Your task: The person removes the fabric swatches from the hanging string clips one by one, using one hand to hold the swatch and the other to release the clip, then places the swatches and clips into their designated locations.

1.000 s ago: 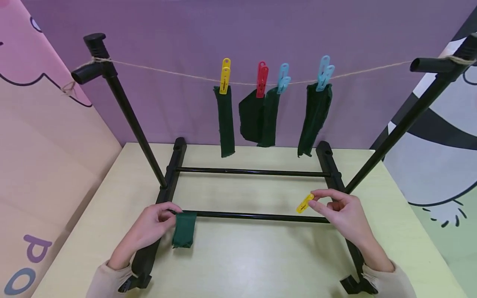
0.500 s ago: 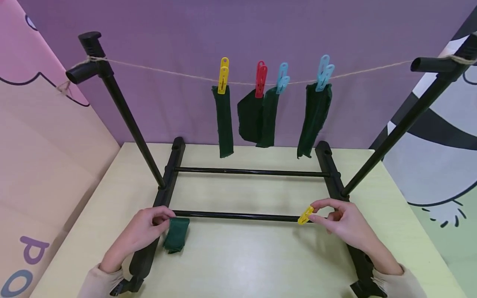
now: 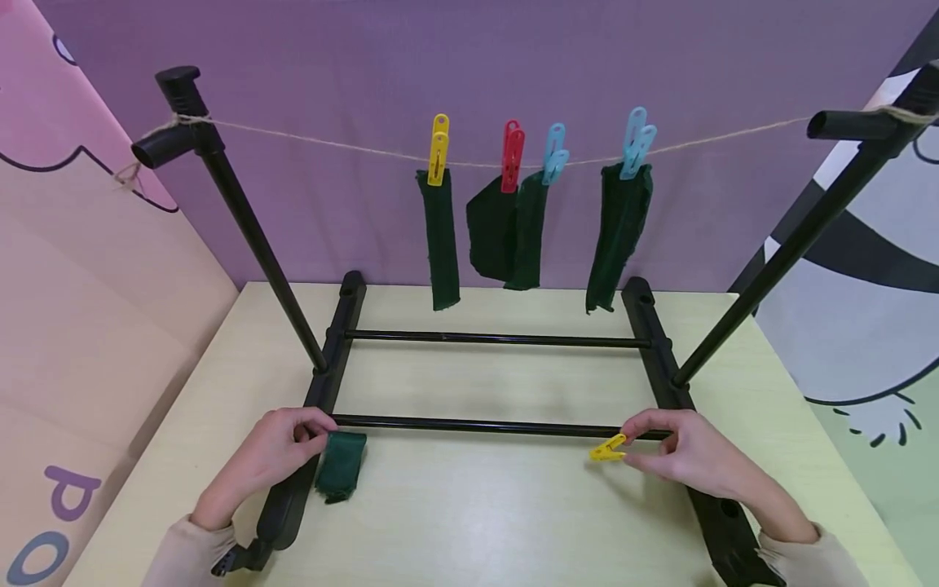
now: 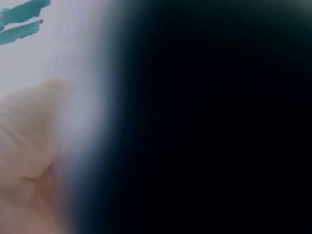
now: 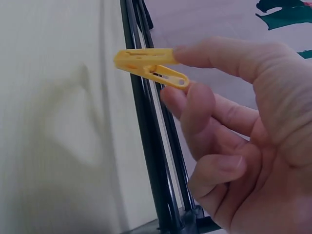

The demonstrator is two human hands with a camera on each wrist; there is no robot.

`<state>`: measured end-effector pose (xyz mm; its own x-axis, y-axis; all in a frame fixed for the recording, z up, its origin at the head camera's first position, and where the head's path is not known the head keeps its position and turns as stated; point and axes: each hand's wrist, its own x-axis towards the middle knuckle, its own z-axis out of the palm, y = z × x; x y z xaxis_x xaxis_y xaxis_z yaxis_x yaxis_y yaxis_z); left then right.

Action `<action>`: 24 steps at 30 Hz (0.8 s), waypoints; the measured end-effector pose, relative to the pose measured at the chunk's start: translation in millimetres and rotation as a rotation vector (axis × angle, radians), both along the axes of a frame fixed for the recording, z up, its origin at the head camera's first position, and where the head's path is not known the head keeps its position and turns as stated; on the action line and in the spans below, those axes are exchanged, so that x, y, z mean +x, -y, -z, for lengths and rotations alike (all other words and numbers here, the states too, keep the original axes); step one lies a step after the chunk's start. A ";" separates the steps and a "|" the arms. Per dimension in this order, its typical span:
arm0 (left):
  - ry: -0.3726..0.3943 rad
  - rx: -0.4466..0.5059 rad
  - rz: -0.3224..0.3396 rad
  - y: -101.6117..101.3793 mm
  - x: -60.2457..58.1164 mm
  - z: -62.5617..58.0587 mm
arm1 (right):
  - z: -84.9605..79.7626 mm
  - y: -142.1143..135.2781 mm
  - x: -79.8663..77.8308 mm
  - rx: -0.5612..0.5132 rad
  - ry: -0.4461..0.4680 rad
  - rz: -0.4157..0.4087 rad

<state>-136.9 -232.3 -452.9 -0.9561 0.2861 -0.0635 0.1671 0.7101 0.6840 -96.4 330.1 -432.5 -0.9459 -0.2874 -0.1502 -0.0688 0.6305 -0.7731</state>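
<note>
My left hand (image 3: 270,452) pinches a small dark green cloth strip (image 3: 341,466) by its upper left corner, and the strip hangs over the table near the frame's left foot. Between thumb and index finger, my right hand (image 3: 697,456) holds a yellow clothespin (image 3: 607,448) by its handle ends. In the right wrist view that clothespin (image 5: 139,59) points away from the fingers, its two handles partly apart. A dark blur fills most of the left wrist view; part of the left hand (image 4: 24,141) shows at its edge, and the held strip is hidden there.
A twine line (image 3: 315,142) runs between two black posts. Green cloths hang from it under a yellow clothespin (image 3: 438,151), a red one (image 3: 512,155) and blue ones (image 3: 555,155). The frame's front crossbar (image 3: 469,424) lies low between the hands. A purple wall (image 3: 330,220) stands behind.
Both hands have moved lower and toward their own sides, the left with the cloth strip, the right with the clothespin. The clothespin has turned flatter and its handles now show apart.
</note>
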 end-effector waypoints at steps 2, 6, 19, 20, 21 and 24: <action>-0.003 -0.012 -0.006 0.5 0.0 0.9 | 2.0 -2.3 -0.3 0.004 0.012 -0.021; -0.020 -0.040 -0.011 0.8 1.6 1.7 | 6.2 -5.9 -1.4 0.027 0.056 -0.052; -0.166 -0.173 -0.038 -7.9 1.1 14.3 | 18.4 -15.0 0.0 0.065 0.177 -0.098; -0.165 -0.178 -0.039 -7.9 1.2 14.5 | 18.9 -15.3 -0.2 0.070 0.172 -0.104; -0.167 -0.186 -0.037 -7.8 1.4 14.6 | 19.2 -15.5 -0.5 0.074 0.170 -0.106; -0.173 -0.212 -0.018 -7.1 2.1 15.0 | 19.7 -15.5 -1.6 0.083 0.167 -0.114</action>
